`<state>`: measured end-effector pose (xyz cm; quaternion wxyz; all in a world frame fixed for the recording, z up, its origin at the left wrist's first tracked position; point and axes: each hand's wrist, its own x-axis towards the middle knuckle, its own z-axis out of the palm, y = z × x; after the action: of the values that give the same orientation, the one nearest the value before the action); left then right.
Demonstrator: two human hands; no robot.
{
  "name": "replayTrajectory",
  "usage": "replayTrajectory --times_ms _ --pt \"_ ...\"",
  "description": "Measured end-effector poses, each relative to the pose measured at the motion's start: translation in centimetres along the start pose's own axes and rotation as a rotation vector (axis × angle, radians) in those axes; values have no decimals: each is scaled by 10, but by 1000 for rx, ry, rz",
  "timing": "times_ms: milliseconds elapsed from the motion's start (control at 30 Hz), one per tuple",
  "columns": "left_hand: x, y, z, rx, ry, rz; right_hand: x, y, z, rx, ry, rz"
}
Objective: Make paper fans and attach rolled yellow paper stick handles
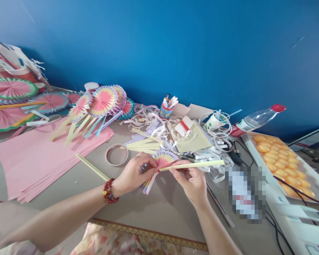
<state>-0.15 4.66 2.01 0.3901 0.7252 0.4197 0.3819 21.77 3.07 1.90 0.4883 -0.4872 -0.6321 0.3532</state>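
Note:
My left hand (134, 173), with a red bead bracelet at the wrist, is closed on a pleated paper fan (161, 163) in pink, yellow and blue, partly spread. My right hand (192, 180) pinches a pale yellow paper stick (194, 165) that points to the right from the fan's centre. Both hands are just above the grey table (159, 205), near its front edge.
A tape roll (116, 154) lies left of my hands and a loose yellow stick (91, 167) beside it. Pink paper sheets (42, 156) and finished fans (101, 102) fill the left. Paper strips, a pen cup (166, 110), a bottle (256, 119) and a tray of yellow sweets (281, 163) lie right.

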Motion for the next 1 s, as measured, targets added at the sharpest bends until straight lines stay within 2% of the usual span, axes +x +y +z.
replayTrajectory --times_ms 833,1000 --pt "-2 -1 2 -42 -16 40 -2 11 4 58 16 36" --pt "-2 1 2 -49 -16 28 -4 15 7 124 79 79"
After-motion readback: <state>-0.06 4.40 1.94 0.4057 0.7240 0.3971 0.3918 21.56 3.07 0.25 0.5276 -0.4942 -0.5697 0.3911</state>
